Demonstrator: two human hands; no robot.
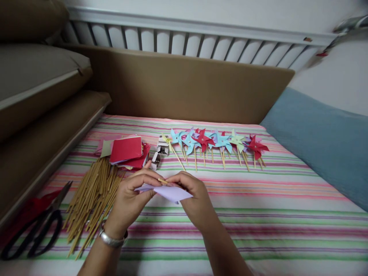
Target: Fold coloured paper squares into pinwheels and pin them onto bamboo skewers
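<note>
A lilac paper pinwheel [173,193] is held between my two hands above the striped cloth. My left hand [130,195] pinches its left side, thumb below and fingers above. My right hand [195,193] has its fingers closed at the pinwheel's right side. The tip of a thin wooden stick [162,181] shows between the fingertips, lying against the paper; its remaining length is hidden. Which fingers press on the stick I cannot tell. Just beyond my left hand are two small open boxes [155,161] with small dark contents.
Finished pinwheels [203,140] on sticks lie in a row at the back. To the left are stacked coloured paper squares [126,148], a heap of wooden sticks [93,195] and black-handled scissors [43,226]. A brown board [184,86] stands behind; brown cushions [43,115] border the left.
</note>
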